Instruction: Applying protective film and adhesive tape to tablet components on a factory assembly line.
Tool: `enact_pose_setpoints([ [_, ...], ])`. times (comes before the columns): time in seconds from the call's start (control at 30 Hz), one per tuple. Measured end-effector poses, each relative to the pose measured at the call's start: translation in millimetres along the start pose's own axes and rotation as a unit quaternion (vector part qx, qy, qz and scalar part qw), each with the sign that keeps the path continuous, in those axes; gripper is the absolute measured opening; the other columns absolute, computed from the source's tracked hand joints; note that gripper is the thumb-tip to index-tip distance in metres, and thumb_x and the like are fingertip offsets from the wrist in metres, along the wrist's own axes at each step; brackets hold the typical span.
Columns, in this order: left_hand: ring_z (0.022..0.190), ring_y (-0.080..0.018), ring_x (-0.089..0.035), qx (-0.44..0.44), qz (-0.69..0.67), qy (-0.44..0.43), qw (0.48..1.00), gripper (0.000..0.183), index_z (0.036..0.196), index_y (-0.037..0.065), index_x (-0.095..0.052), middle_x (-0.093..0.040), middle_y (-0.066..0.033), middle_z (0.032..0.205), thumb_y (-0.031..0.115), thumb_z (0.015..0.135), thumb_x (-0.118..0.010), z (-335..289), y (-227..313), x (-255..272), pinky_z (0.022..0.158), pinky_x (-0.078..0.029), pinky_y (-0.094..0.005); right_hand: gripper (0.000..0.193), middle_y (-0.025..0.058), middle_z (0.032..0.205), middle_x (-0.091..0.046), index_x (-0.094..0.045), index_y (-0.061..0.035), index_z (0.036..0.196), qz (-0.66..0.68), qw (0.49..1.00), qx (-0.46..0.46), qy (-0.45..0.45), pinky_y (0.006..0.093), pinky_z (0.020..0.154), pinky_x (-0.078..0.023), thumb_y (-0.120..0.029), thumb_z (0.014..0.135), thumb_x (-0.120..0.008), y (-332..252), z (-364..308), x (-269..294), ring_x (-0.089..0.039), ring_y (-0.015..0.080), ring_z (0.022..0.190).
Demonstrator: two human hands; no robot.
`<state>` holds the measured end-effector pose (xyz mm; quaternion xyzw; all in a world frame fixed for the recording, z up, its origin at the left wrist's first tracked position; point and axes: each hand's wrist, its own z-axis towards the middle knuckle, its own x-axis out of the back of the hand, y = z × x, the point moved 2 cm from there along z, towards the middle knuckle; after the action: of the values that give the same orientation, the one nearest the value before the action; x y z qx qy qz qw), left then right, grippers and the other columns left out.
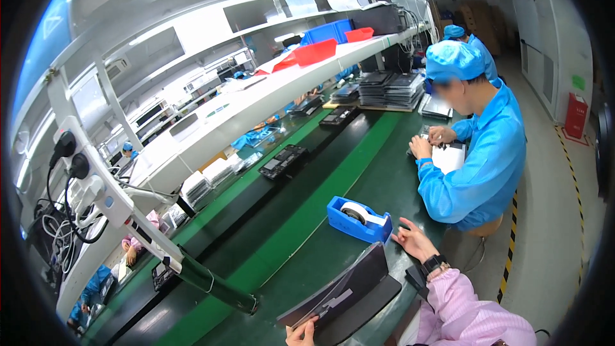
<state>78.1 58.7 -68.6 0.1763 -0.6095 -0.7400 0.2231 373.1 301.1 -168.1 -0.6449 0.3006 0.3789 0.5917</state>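
My left hand [301, 333] is at the bottom edge of the view, its thumb and fingers closed on the near edge of a thin dark grey panel [343, 285]. The panel is tilted up off the bench, and a lighter grey strip lies across its face. Behind its right side rests a flat black piece [365, 311]; whether the two are joined I cannot tell. My right hand [415, 241], in a pink sleeve with a dark wristband, reaches beside a blue tape dispenser [359, 219] holding a white roll. Its fingers are apart near the dispenser's right end, with nothing visible in them.
A green conveyor belt [333, 182] with a dark central band carries a black electronic assembly [283, 161]. A co-worker in blue [477, 147] sits at the right, working by hand. Stacked dark panels [387, 93] stand farther back. A post [214, 282] and white shelf [256, 99] rise at the left.
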Motion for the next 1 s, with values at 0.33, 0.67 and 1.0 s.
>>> enact_pose_setpoints([
  [0.33,0.084,-0.0169,-0.060,-0.012,0.031,0.010,0.999,0.025,0.092,0.001,-0.069,-0.069,-0.0088,0.088,0.021,0.089,-0.055,-4.1,0.1,2.3,0.110,-0.017,-0.0408,0.009,0.0064,0.083,-0.060,-0.053,-0.0048,0.094,-0.087,0.988,-0.042,-0.122,0.0400,0.095,-0.042,-0.008,0.087,-0.057,-40.3,-55.2,-100.8,-0.059,0.0178,0.081],
  [0.67,0.083,-0.0145,-0.060,-0.003,0.010,0.007,1.000,0.021,0.090,0.003,-0.070,-0.069,-0.0069,0.085,0.019,0.088,-0.057,-1.6,-0.4,1.2,0.110,-0.014,-0.0409,0.006,0.0103,0.106,-0.056,-0.060,-0.0035,0.076,-0.311,0.924,0.148,-0.165,0.0360,0.091,-0.041,-0.005,0.077,-0.066,-50.4,-95.0,-207.5,-0.053,0.0229,0.104],
  [1.0,0.097,-0.0186,-0.056,-0.019,0.021,-0.020,0.999,0.015,0.093,0.008,-0.072,-0.065,-0.0081,0.099,0.005,0.080,-0.065,0.6,0.1,6.5,0.088,-0.041,-0.0295,0.010,0.0060,0.101,-0.055,-0.067,-0.0053,0.076,-0.556,0.749,0.205,-0.298,0.0297,0.075,-0.042,-0.005,0.068,-0.073,40.7,-138.5,-276.8,-0.049,0.0210,0.096],
])
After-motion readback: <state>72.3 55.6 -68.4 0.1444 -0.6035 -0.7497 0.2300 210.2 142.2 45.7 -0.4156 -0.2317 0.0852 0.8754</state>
